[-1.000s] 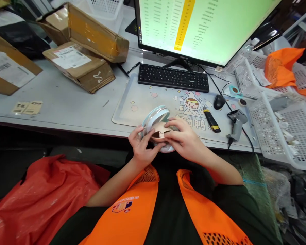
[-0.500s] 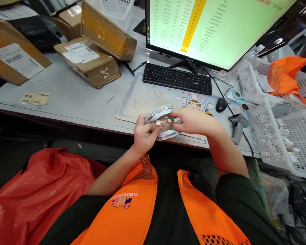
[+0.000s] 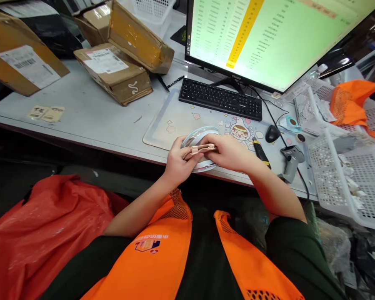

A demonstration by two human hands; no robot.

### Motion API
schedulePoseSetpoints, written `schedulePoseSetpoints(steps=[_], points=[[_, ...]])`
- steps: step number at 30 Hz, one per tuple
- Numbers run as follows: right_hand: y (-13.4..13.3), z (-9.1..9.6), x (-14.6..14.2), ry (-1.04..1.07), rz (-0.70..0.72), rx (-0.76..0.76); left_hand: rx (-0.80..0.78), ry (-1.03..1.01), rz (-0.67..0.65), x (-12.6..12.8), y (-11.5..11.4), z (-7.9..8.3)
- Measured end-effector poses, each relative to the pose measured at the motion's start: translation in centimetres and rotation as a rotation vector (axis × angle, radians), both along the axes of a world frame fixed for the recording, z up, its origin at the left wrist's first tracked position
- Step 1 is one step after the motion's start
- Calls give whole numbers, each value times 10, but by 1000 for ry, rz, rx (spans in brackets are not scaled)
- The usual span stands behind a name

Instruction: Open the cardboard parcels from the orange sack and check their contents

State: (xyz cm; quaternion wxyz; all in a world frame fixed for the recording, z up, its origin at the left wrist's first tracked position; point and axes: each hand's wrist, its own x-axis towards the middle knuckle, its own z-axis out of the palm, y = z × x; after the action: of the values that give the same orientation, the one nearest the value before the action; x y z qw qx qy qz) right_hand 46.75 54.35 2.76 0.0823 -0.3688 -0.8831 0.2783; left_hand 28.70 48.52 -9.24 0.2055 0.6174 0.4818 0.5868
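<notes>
Left hand (image 3: 176, 161) and right hand (image 3: 227, 151) of mine grip the beige piece (image 3: 202, 148) (soft, I think) against the round pale-blue-rimmed case (image 3: 200, 134) near the front edge of the table (image 3: 93, 110), probably for steadiness.

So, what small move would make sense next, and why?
Perhaps ease the right hand off the beige piece slightly: that hand covers one end, and the left hand grips the other, by the round case, so it may stay steady.
</notes>
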Motion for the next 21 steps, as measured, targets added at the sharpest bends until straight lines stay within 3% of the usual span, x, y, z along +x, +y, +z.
schedulePoseSetpoints(steps=[6, 10, 14, 18, 21], points=[[14, -4, -2, 64, -77, -45, -97, -85, -49, -2, 9, 5], [16, -2, 5, 101, -63, -35, -102, -34, -78, -5, 14, 2], [13, 4, 16, -99, -81, 102, -110, 69, -118, -6, 11, 3], [19, 5, 14, -286, 43, -7, -62, 175, -161, 3, 6, 9], [25, 0, 9, -293, 127, -84, 5, 178, -163, 8, 4, 9]])
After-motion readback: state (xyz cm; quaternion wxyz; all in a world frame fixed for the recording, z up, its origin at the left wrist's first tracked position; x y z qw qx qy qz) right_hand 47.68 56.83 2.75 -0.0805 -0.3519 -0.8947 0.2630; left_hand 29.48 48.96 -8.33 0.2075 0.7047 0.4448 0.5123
